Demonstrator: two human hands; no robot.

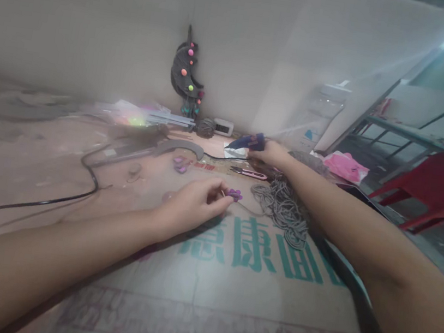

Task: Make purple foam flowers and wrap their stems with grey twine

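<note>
From the lower left, where a black cable (55,201) curves over the tabletop, our left forearm slants up and rightward, low above the surface. Past two small purple pieces (179,166) lying beyond it, we bend our left hand (196,199) inward, thumb and index fingertip nearly together, pinching a purple flower (235,195). The flower sits near the table's middle, jutting rightward from the fingertips; it is too small for us to tell its long axis.

Farther back, a blue glue gun (245,143) points its nozzle left and slightly down, above white paper (230,151), its barrel's long axis running roughly left to right. We curl our right hand (271,154) around its handle, fingers closed, with the forearm reaching in from the lower right. Pink-handled snips (249,173) lie nearer us than the gun, and a heap of grey cord (285,211) lies beneath our right forearm's left side.
</note>
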